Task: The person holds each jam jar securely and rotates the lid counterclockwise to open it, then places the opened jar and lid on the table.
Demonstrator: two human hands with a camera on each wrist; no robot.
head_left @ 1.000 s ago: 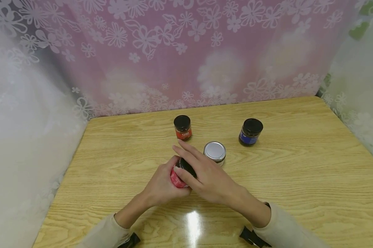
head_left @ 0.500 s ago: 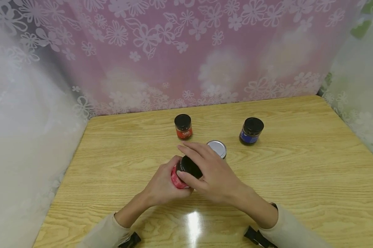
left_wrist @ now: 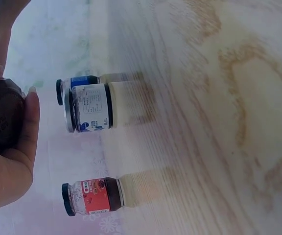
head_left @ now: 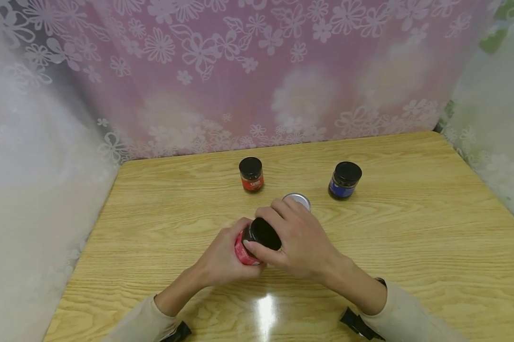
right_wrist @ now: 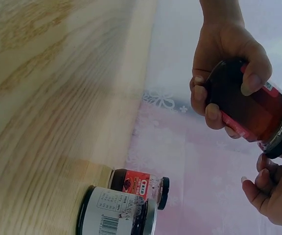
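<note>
My left hand [head_left: 223,259] grips a glass jar with a pinkish-red label [head_left: 245,252], tilted and held above the table. In the right wrist view its dark contents [right_wrist: 258,110] show through the glass, and left fingers wrap its base. My right hand [head_left: 301,240] curls thumb and fingers round the jar's black lid [head_left: 265,232], which sits at the jar's mouth. Behind the right hand, partly covered, stands a jar with a silver lid [head_left: 301,199]; its white label [left_wrist: 92,106] shows in the left wrist view.
A black-lidded jar with a red-orange label [head_left: 252,183] stands farther back. To its right is another black-lidded jar, with a blue label [head_left: 341,189]. The wooden table [head_left: 163,199] ends at a pink floral curtain [head_left: 240,109].
My right fingers, stretched out over the lid before, are now bent round it. The right hand has shifted slightly to the right, covering more of the silver-lidded jar. The left hand stays nearly in place.
</note>
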